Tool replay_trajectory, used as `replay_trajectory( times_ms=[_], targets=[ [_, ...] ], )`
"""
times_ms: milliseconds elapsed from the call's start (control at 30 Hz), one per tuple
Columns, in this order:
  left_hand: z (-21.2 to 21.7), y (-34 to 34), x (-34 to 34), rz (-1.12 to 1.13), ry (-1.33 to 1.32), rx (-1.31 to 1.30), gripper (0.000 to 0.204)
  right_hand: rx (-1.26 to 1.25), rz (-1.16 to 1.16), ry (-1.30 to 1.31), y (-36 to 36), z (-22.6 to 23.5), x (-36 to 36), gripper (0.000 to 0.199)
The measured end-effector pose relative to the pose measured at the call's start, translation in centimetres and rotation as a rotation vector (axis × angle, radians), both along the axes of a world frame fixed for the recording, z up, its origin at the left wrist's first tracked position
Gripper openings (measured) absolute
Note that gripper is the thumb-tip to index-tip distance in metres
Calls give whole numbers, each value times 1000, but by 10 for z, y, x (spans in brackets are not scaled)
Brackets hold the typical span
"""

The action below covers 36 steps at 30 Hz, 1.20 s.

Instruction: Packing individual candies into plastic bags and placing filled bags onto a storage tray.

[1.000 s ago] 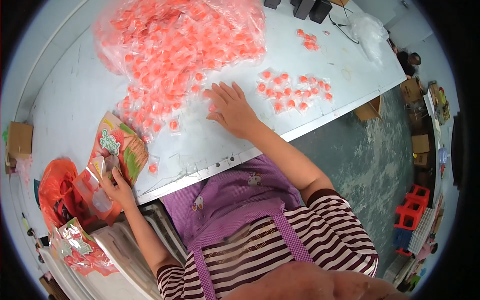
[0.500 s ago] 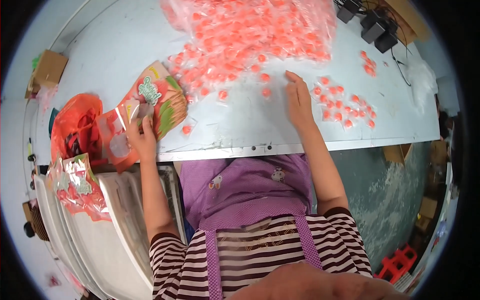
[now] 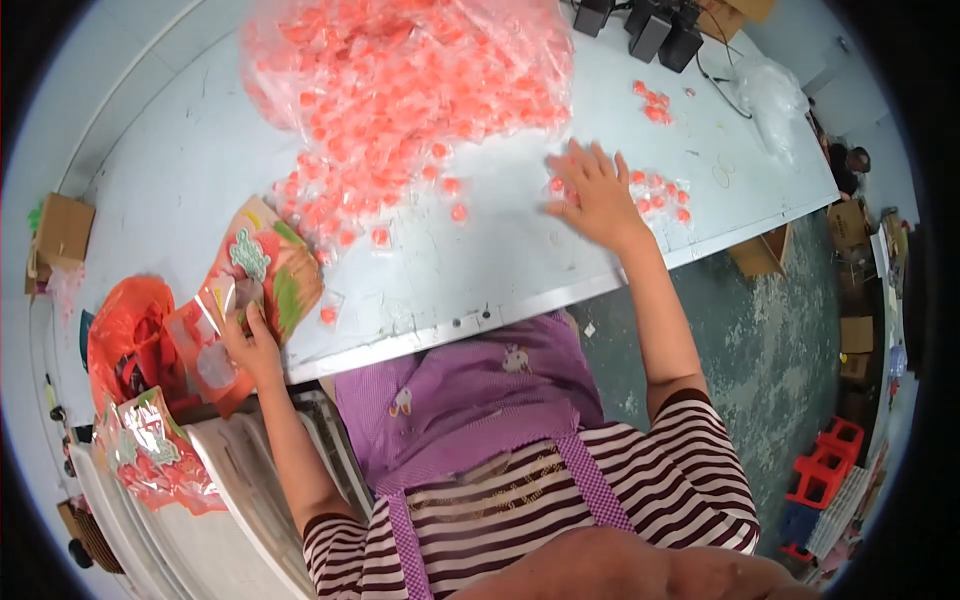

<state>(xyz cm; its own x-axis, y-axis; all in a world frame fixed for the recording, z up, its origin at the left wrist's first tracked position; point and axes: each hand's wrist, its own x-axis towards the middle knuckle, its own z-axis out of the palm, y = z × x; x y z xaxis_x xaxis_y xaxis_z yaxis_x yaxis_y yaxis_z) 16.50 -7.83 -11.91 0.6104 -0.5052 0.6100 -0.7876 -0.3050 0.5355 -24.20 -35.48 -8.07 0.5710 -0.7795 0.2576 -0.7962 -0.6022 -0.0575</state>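
My left hand (image 3: 258, 350) is closed, thumb pressed on a red and clear plastic pouch (image 3: 205, 350) at the table's near left edge. Right behind it lies a printed pouch (image 3: 265, 265) with green and tan parts; whether my fingers grip this one too is hidden. My right hand (image 3: 600, 200) is open, palm down and fingers spread, over a small group of clear-wrapped red candies (image 3: 660, 196). It covers some of them. A large heap of the same candies (image 3: 400, 90) spreads from a clear bag at the far middle.
Black boxes with cables (image 3: 655, 38) and crumpled clear plastic (image 3: 772, 100) are at the far right of the table (image 3: 480, 260). An orange-red bag (image 3: 130, 330) hangs at the left edge. Below it, another printed pouch (image 3: 160, 450) rests on white bins (image 3: 235, 470).
My right hand has moved right onto the small candy group, its fingers now spread. The whole view has turned and shifted. My left hand stays at the pouch.
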Motion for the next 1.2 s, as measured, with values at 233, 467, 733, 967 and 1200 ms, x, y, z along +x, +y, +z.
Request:
replay_trajectory(
  times_ms=[233, 467, 733, 967, 1200],
  targets=[
    [-2, 2, 1, -42, 19, -8, 20, 205, 53, 12, 7, -6, -14, 64],
    [-3, 2, 3, -39, 28, -15, 20, -44, 156, -213, 11, -24, -19, 34],
    [12, -9, -18, -12, 125, -50, 22, -94, 198, -235, 7, -26, -20, 15],
    [8, -2, -9, 5, 53, 7, 23, -96, 207, -303, -3, -29, -14, 24],
    [4, 1, -5, 9, 6, 8, 31, -129, 171, -361, -7, -33, -10, 25]
  ],
)
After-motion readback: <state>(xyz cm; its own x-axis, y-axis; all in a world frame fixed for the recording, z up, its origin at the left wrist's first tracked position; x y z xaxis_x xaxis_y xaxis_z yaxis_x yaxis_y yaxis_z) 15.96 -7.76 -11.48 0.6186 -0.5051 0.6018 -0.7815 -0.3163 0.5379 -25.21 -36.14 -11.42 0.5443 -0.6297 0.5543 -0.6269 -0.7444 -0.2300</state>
